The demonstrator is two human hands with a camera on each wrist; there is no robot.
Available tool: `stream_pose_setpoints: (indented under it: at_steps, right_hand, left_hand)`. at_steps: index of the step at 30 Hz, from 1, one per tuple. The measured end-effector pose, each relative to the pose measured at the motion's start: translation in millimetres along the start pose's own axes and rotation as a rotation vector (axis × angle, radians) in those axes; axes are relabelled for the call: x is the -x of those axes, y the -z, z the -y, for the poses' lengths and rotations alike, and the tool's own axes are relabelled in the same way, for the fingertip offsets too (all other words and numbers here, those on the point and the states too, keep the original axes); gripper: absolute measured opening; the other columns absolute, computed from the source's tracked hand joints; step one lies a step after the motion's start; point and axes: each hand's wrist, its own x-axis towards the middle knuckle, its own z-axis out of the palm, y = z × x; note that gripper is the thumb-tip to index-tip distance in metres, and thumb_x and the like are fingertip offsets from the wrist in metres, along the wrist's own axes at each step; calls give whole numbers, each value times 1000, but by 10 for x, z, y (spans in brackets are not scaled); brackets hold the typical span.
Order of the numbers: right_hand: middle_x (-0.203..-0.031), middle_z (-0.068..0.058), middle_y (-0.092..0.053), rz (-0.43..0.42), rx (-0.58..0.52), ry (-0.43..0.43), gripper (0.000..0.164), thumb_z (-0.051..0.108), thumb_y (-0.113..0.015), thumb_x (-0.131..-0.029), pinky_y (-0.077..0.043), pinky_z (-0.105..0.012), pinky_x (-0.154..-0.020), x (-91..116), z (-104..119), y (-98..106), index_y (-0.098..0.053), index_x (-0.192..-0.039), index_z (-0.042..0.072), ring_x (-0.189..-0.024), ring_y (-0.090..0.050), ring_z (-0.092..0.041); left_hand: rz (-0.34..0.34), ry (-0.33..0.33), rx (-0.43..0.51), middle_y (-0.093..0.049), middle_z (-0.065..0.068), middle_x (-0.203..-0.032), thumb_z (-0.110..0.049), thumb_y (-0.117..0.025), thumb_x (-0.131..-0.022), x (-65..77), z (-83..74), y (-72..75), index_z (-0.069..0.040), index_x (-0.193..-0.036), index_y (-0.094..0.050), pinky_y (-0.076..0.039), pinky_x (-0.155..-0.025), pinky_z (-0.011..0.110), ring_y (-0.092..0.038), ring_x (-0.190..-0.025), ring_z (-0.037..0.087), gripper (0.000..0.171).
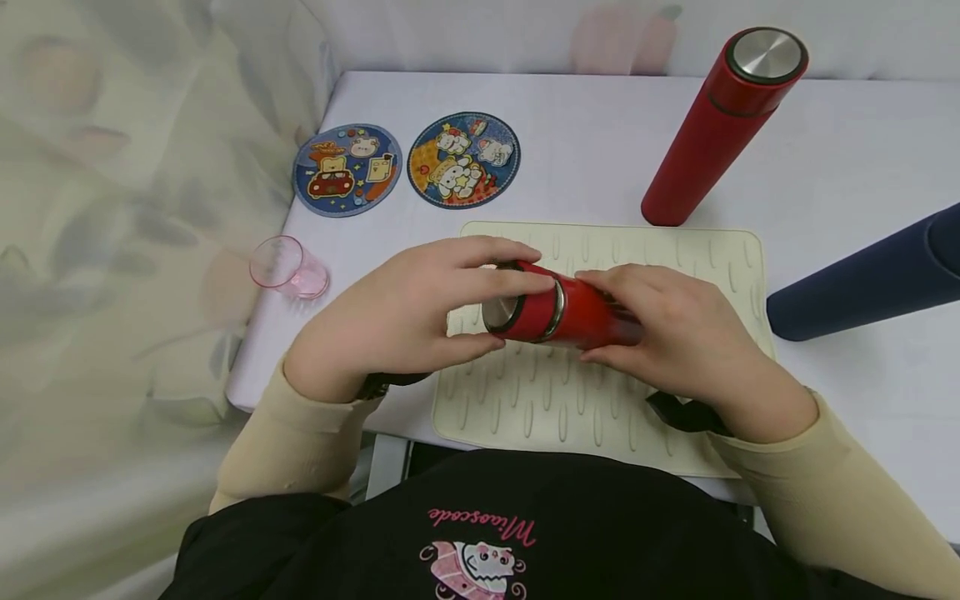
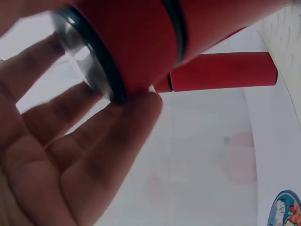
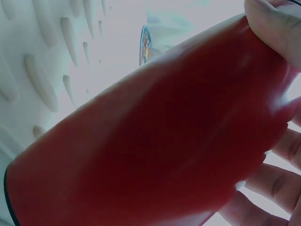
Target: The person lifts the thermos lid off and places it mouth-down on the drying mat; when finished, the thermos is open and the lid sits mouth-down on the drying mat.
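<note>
Over the mat, a red thermos (image 1: 588,315) lies tilted between my two hands, its lid end toward the left. My right hand (image 1: 678,333) grips the body, thumb on the near side and fingers round the far side. At the lid (image 1: 534,317), with its steel top and a silver ring below it, my left hand (image 1: 420,304) has its thumb on one side and fingertips on the other. The left wrist view shows that thumb (image 2: 127,136) against the lid's dark rim. Smooth red thermos wall (image 3: 155,127) fills much of the right wrist view.
A cream ribbed mat (image 1: 555,400) lies under the hands. Behind it stands another red thermos (image 1: 705,142); a dark blue bottle (image 1: 862,275) stands to the right. Two round cartoon coasters (image 1: 348,171) (image 1: 465,160) lie at the back left. A pink glass (image 1: 292,271) is near the left edge.
</note>
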Motion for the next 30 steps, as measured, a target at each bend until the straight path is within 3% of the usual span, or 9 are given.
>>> stream_pose_setpoints:
  at_steps: [4,8,12,16,20,23,26,30]
  right_hand:
    - [-122,-13,-80,28,8,-7,91,23,-110,-66,-64,-60,-93,-40,21,22,-69,-145,8,-109,-76,-33]
    - [-124,-14,-79,27,-1,-1,92,21,-110,-65,-63,-62,-93,-116,-13,79,-68,-146,8,-112,-74,-35]
    - [-126,-15,-78,25,-19,22,90,18,-109,-66,-61,-63,-94,-246,-57,108,-68,-146,8,-114,-73,-36]
    - [-127,-16,-78,35,-18,44,86,16,-107,-69,-61,-62,-95,-376,-79,109,-68,-146,7,-114,-73,-37]
    - [-134,-18,-75,39,-42,-51,86,17,-105,-74,-61,-64,-97,-526,-118,139,-65,-149,6,-117,-72,-40]
    - [-141,-15,-72,-4,-139,-231,85,18,-102,-78,-60,-61,-101,-679,-173,145,-62,-153,9,-120,-71,-37]
    - [-144,-6,-70,-118,-291,-406,83,17,-99,-81,-61,-47,-104,-858,-261,74,-58,-153,14,-123,-70,-29]
    - [-146,2,-66,-283,-489,-541,81,13,-97,-83,-60,-30,-106,-1111,-405,-99,-54,-151,21,-126,-70,-20]
  left_hand:
    - [-87,117,134,-70,6,-144,-22,-91,-90,59,14,-42,-13,-147,-71,-63,-94,37,-68,-125,17,61]
    - [-208,173,230,-70,6,-145,-20,-93,-88,137,47,-87,-11,-146,-72,-64,-89,33,-65,-128,15,62]
    - [-303,214,237,-70,8,-144,-17,-94,-87,211,74,-129,-9,-146,-71,-66,-88,35,-64,-129,18,63]
    - [-406,313,251,-73,9,-138,-17,-92,-88,275,103,-182,-8,-148,-70,-66,-86,34,-69,-116,17,64]
    - [-483,422,261,-75,8,-131,-16,-90,-90,334,151,-196,-10,-149,-69,-66,-86,36,-70,-106,16,63]
    - [-453,488,226,-74,6,-132,-18,-90,-91,378,209,-219,-13,-151,-69,-65,-87,38,-68,-107,16,64]
    - [-362,557,182,-71,5,-139,-22,-89,-93,404,278,-282,-17,-154,-67,-64,-90,39,-67,-110,17,65]
    - [-230,627,134,-67,5,-146,-27,-90,-92,401,369,-404,-19,-156,-65,-61,-97,39,-68,-111,17,69]
